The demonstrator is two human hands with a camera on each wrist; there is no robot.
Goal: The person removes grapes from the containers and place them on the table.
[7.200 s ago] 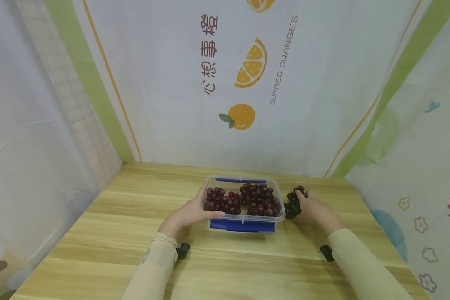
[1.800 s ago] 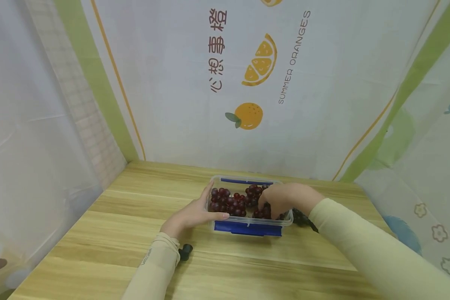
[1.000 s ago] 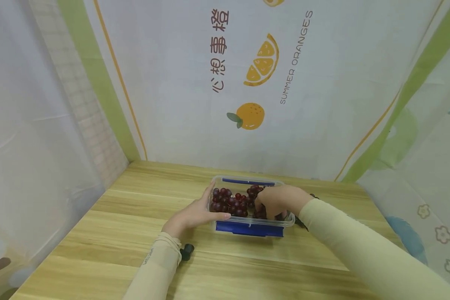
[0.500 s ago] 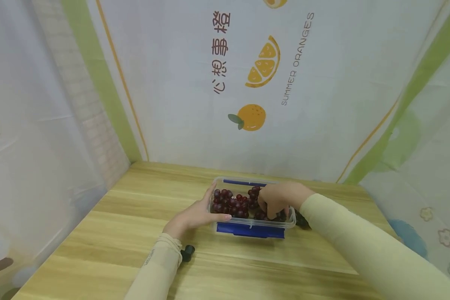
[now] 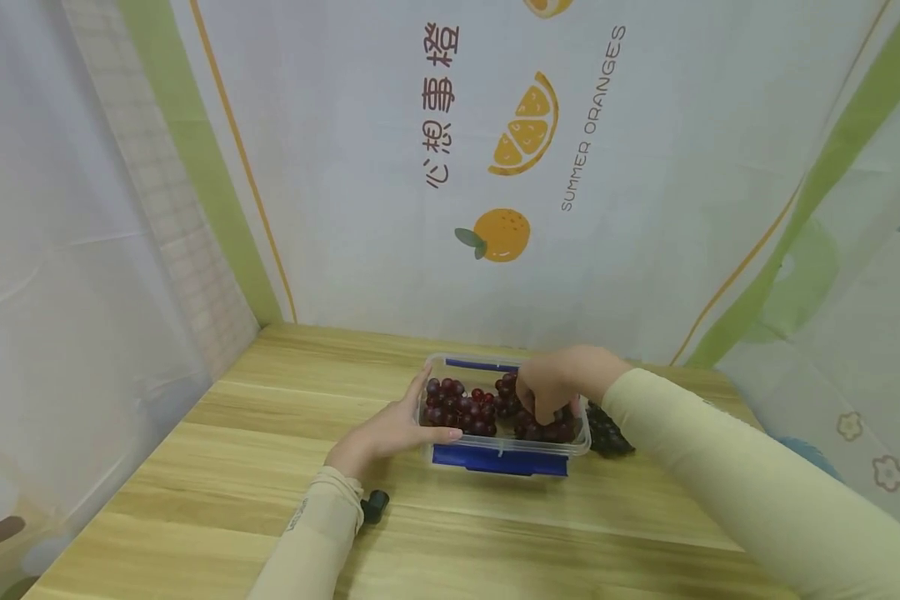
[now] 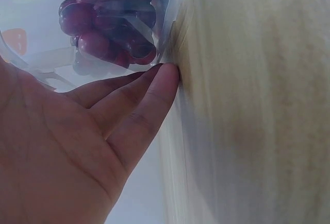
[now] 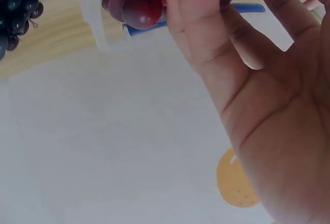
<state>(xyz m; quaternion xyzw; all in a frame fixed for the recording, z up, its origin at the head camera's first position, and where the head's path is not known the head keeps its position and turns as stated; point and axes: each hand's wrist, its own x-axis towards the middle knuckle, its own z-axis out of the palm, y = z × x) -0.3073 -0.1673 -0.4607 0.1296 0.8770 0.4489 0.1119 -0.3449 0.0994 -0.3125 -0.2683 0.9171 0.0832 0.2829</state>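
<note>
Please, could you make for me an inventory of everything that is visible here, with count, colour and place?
container: one, clear, on the table
clips: two, blue, container's near and far sides
red grapes: too many hidden to count, dark red, inside container
dark bunch: one, blackish, right of container
table: one, yellowish wood, beneath
cloth: count unclear, mostly white, around table
black object: one, black, beside left sleeve
sleeves: two, cream, on forearms
left hand: one, bare, at container's left end
right hand: one, bare, at red grapes
</note>
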